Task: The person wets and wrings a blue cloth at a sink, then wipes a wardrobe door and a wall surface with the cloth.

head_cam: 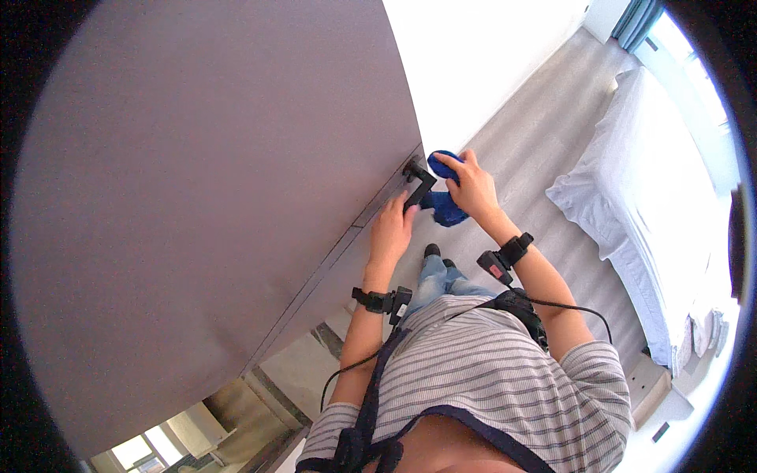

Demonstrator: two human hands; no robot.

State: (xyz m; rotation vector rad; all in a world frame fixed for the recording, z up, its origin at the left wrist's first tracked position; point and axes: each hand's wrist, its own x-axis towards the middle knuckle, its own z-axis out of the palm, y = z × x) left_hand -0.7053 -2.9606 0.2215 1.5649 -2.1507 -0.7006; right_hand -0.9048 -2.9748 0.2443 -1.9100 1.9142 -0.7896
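A grey door fills the left of the view, with a black lever handle on its edge. My left hand grips the free end of the lever, thumb on one side and fingers on the other. A dark blue cloth is in my right hand, just right of the handle. One part of the cloth shows above my fingers and another hangs below them. Whether the cloth touches the lever, I cannot tell.
Right of me stands a bed under a white sheet. A white wall rises beyond the door edge, and grey wood-look floor runs between wall and bed. Black devices are strapped to both wrists, with cables trailing from them.
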